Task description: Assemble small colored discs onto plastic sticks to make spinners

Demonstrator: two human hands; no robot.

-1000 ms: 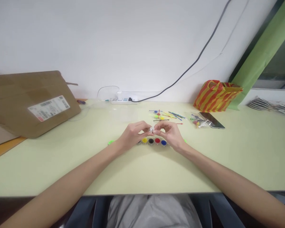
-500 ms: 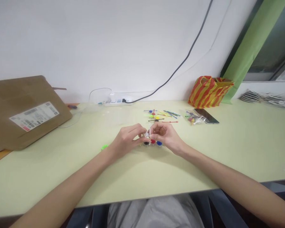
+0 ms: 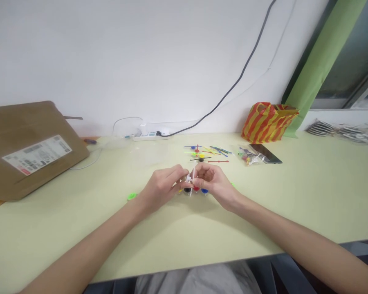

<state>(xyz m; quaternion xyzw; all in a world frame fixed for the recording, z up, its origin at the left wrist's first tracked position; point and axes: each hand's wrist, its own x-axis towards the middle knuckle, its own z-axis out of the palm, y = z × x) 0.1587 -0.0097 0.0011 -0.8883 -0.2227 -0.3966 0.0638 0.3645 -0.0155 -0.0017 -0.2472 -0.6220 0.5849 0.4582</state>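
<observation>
Over the middle of the table, my left hand [image 3: 167, 185] pinches a small white piece [image 3: 189, 178] between thumb and fingers. My right hand [image 3: 213, 181] meets it from the other side, its thumb and fingertips closed on a thin white stick [image 3: 193, 175]. The two white parts touch or nearly touch. Just below the fingertips lie a black disc [image 3: 187, 190], a red disc [image 3: 196, 188] and a blue disc [image 3: 204, 191], partly hidden by the hands. A bright green piece [image 3: 131, 196] rests left of my left wrist.
Behind the hands lie several coloured arrow sticks [image 3: 218, 161] and discs. A plastic bag of parts [image 3: 254, 158] sits beside a dark phone [image 3: 266, 154]. Farther back are a striped bag [image 3: 268, 122] and a power strip [image 3: 150, 136]. A cardboard package [image 3: 30, 143] stands at left.
The view has shifted slightly, so most things appear a little lower. The white stick now stands more visibly between my hands, its lower end showing below the fingertips.
</observation>
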